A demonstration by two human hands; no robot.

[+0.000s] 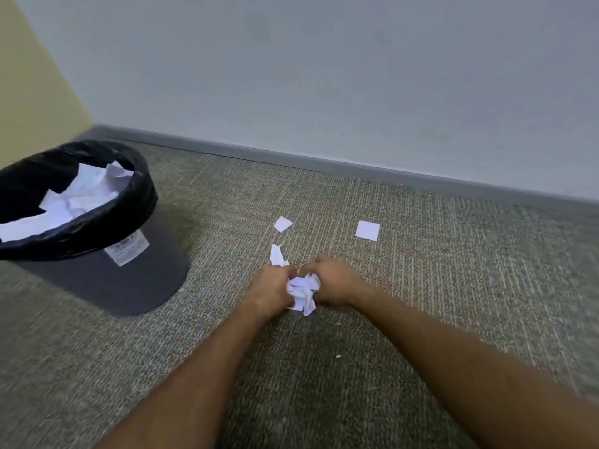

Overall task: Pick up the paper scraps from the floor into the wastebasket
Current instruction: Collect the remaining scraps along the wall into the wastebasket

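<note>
- Left hand [270, 288] and right hand [337, 283] are curled shut together on a wad of paper scraps [303, 291], low over the carpet floor [421, 286];
- Loose scraps lie just beyond: one strip [276, 255] touching the left hand at 12 o'clock, long axis toward 12; a square [282, 224] farther on; another square [367, 230] at 1 o'clock, nearer the right hand;
- The wastebasket [107, 280], already holding paper, stands at 10 o'clock, on the left hand's side; open carpet between; the wall [324, 92] is well behind.

An office: commercial carpet [421, 286], grey baseboard [291, 158], lined wastebasket [97, 280].
</note>
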